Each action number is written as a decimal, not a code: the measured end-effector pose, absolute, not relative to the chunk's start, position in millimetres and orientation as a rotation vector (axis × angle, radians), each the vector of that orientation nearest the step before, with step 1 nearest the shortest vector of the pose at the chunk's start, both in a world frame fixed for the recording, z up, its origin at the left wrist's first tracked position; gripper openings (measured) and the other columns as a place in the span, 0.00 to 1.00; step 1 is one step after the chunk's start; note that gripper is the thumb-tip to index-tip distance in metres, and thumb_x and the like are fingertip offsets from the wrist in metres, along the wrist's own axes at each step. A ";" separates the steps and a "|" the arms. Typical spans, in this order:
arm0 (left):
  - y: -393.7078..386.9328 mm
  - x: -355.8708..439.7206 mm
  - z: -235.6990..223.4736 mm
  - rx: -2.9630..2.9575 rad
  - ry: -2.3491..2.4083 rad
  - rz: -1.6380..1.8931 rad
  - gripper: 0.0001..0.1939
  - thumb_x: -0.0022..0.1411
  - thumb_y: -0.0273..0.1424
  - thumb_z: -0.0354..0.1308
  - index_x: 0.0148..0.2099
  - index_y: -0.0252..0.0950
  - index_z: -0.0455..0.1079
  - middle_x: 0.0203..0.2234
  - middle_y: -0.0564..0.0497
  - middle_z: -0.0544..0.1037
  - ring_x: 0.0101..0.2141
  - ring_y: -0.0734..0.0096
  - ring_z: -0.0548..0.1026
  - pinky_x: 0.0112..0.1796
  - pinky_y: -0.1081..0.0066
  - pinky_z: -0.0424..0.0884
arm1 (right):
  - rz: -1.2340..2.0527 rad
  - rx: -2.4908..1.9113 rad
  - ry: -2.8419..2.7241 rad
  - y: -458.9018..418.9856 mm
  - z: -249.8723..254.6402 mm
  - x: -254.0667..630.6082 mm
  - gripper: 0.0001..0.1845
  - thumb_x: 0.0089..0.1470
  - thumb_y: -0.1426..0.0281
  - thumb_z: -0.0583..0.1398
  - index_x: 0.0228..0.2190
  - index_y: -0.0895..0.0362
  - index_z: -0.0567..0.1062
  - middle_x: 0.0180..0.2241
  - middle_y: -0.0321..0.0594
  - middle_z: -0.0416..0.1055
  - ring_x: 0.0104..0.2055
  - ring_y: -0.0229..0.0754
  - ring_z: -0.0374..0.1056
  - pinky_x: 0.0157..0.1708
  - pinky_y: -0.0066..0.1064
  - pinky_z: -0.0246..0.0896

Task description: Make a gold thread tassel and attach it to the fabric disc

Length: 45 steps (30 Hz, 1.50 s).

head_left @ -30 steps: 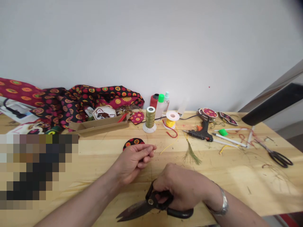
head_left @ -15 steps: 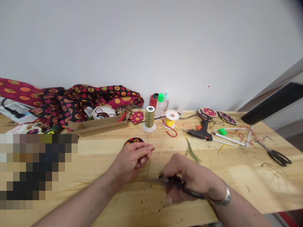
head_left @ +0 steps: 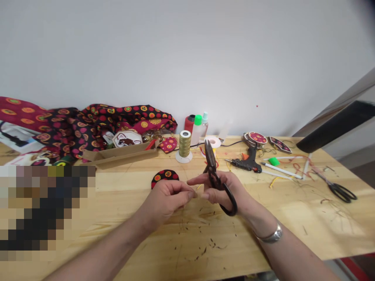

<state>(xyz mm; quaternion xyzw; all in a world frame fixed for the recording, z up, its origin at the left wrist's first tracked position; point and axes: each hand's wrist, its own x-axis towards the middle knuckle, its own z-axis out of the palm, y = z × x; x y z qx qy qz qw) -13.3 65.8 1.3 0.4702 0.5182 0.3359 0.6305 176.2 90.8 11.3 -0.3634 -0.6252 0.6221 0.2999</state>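
Note:
My left hand (head_left: 170, 201) is closed in a pinch in front of the dark round fabric piece (head_left: 165, 176), covering its lower edge. Its fingertips hold what looks like a fine thread, barely visible. Close to those fingertips is my right hand (head_left: 225, 191), with black scissors (head_left: 213, 171) gripped in it. The blades point up and away, and the handle loop hangs over the palm. Thumb and index finger of this hand stand apart toward the left fingertips. Behind the hands stands a spool of olive-gold thread (head_left: 185, 144).
Patterned cloth (head_left: 131, 117), a long cardboard box (head_left: 123, 155) and bottles (head_left: 197, 130) line the back. To the right lie a black glue gun (head_left: 247, 162), a white pencil-like stick (head_left: 281, 170) and other scissors (head_left: 341, 192). Dark thread scraps (head_left: 205, 249) litter the front.
My right hand has risen toward my left fingertips, and the scissors have swung from pointing left to pointing up. My left hand has moved slightly right, uncovering more of the round piece.

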 end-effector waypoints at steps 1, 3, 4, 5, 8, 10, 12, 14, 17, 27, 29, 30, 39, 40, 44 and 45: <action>65.8 -13.0 2.4 1.083 1.196 0.767 0.10 0.49 0.36 0.61 0.26 0.33 0.75 0.12 0.60 0.58 0.16 0.82 0.50 0.19 0.75 0.44 | 1.673 -0.963 -1.658 91.2 10.5 176.3 0.20 0.43 0.63 0.67 0.39 0.60 0.78 0.19 0.29 0.57 0.20 0.30 0.50 0.19 0.23 0.45; 66.0 -12.7 3.5 1.105 1.228 0.764 0.11 0.49 0.36 0.61 0.26 0.33 0.75 0.12 0.60 0.58 0.16 0.81 0.50 0.19 0.75 0.44 | 1.721 -0.964 -1.657 91.3 9.6 176.1 0.19 0.41 0.65 0.69 0.36 0.60 0.78 0.19 0.29 0.59 0.20 0.30 0.52 0.20 0.23 0.48; 66.1 -12.7 3.4 1.120 1.243 0.767 0.11 0.50 0.36 0.61 0.27 0.33 0.76 0.12 0.60 0.59 0.17 0.81 0.51 0.20 0.75 0.45 | 1.736 -0.972 -1.660 91.0 9.5 175.9 0.18 0.40 0.65 0.69 0.35 0.60 0.78 0.20 0.30 0.61 0.21 0.30 0.53 0.21 0.23 0.50; 66.3 -12.7 3.1 1.136 1.252 0.771 0.10 0.50 0.36 0.61 0.27 0.33 0.76 0.13 0.59 0.61 0.17 0.80 0.52 0.20 0.75 0.46 | 1.733 -0.991 -1.668 90.5 9.6 175.6 0.17 0.40 0.65 0.69 0.34 0.60 0.77 0.21 0.31 0.63 0.21 0.30 0.54 0.21 0.24 0.51; 67.0 -13.0 1.6 1.154 1.260 0.785 0.10 0.49 0.36 0.61 0.27 0.33 0.76 0.16 0.56 0.67 0.19 0.78 0.57 0.23 0.75 0.52 | 1.626 -1.084 -1.720 89.3 10.9 175.2 0.15 0.41 0.66 0.68 0.31 0.61 0.76 0.21 0.31 0.63 0.22 0.31 0.54 0.22 0.24 0.51; 67.4 -13.0 1.4 1.140 1.272 0.790 0.10 0.49 0.36 0.62 0.26 0.33 0.76 0.16 0.56 0.68 0.20 0.77 0.59 0.24 0.74 0.54 | 1.548 -1.115 -1.766 89.1 11.9 175.5 0.12 0.43 0.67 0.67 0.29 0.62 0.76 0.20 0.30 0.61 0.21 0.30 0.52 0.20 0.23 0.49; 67.5 -12.8 2.1 1.128 1.285 0.784 0.10 0.48 0.36 0.62 0.26 0.33 0.76 0.16 0.55 0.69 0.20 0.77 0.60 0.24 0.74 0.56 | 1.502 -1.113 -1.807 89.4 12.8 176.1 0.09 0.45 0.68 0.65 0.27 0.62 0.74 0.19 0.30 0.61 0.21 0.30 0.51 0.20 0.22 0.48; 67.2 -12.5 3.3 1.124 1.292 0.774 0.10 0.48 0.36 0.62 0.26 0.33 0.76 0.17 0.54 0.71 0.20 0.76 0.62 0.25 0.73 0.57 | 1.460 -1.121 -1.848 89.7 13.7 176.6 0.08 0.47 0.68 0.63 0.26 0.62 0.74 0.20 0.31 0.61 0.21 0.29 0.51 0.20 0.22 0.48; 66.4 -12.0 4.7 1.123 1.306 0.761 0.11 0.48 0.37 0.62 0.26 0.33 0.76 0.17 0.53 0.72 0.20 0.75 0.63 0.25 0.74 0.58 | 1.399 -1.135 -1.905 90.0 14.2 177.3 0.07 0.49 0.69 0.61 0.25 0.62 0.73 0.20 0.31 0.62 0.21 0.29 0.52 0.19 0.21 0.48; 63.7 -11.1 9.1 1.156 1.284 0.745 0.12 0.50 0.38 0.61 0.29 0.34 0.78 0.20 0.51 0.77 0.22 0.72 0.69 0.26 0.73 0.63 | 1.481 -1.116 -1.859 89.8 13.2 179.2 0.08 0.51 0.69 0.60 0.26 0.61 0.71 0.19 0.30 0.60 0.21 0.29 0.51 0.19 0.21 0.48; 62.8 -11.1 10.2 1.167 1.272 0.735 0.12 0.50 0.38 0.61 0.31 0.34 0.79 0.22 0.50 0.78 0.23 0.71 0.70 0.27 0.72 0.64 | 1.464 -1.121 -1.853 90.1 13.9 179.3 0.09 0.51 0.68 0.60 0.25 0.61 0.71 0.19 0.30 0.60 0.20 0.29 0.51 0.18 0.21 0.47; 62.5 -11.2 10.5 1.174 1.263 0.730 0.12 0.51 0.38 0.61 0.31 0.35 0.79 0.23 0.50 0.79 0.24 0.70 0.70 0.28 0.72 0.64 | 1.449 -1.122 -1.855 90.4 13.8 179.3 0.09 0.50 0.68 0.61 0.24 0.61 0.71 0.19 0.30 0.60 0.20 0.29 0.50 0.18 0.21 0.47; 65.3 -12.4 3.4 1.401 1.351 0.804 0.12 0.53 0.37 0.59 0.31 0.37 0.80 0.21 0.52 0.76 0.24 0.72 0.66 0.26 0.74 0.62 | 1.363 -1.091 -1.860 92.2 10.0 174.2 0.08 0.49 0.67 0.61 0.25 0.60 0.71 0.19 0.29 0.59 0.20 0.29 0.51 0.19 0.21 0.48; 66.3 -12.6 2.7 1.404 1.362 0.824 0.12 0.52 0.37 0.59 0.30 0.36 0.80 0.21 0.53 0.75 0.24 0.72 0.65 0.26 0.74 0.62 | 1.342 -1.083 -1.871 92.6 11.4 173.0 0.08 0.49 0.68 0.61 0.25 0.60 0.71 0.20 0.30 0.60 0.21 0.30 0.52 0.20 0.21 0.49; 67.8 -12.2 3.5 1.339 1.375 0.889 0.11 0.51 0.37 0.60 0.27 0.36 0.79 0.18 0.53 0.71 0.22 0.73 0.63 0.23 0.74 0.59 | 1.178 -1.094 -1.921 97.7 24.0 166.3 0.05 0.48 0.70 0.60 0.27 0.60 0.72 0.22 0.33 0.64 0.22 0.31 0.56 0.23 0.23 0.53; 67.5 -12.0 4.3 1.299 1.371 0.910 0.11 0.50 0.37 0.61 0.27 0.36 0.79 0.17 0.54 0.70 0.22 0.73 0.62 0.23 0.74 0.58 | 1.150 -1.095 -1.932 100.3 29.0 164.0 0.05 0.48 0.70 0.60 0.27 0.59 0.72 0.22 0.33 0.65 0.23 0.31 0.57 0.23 0.23 0.53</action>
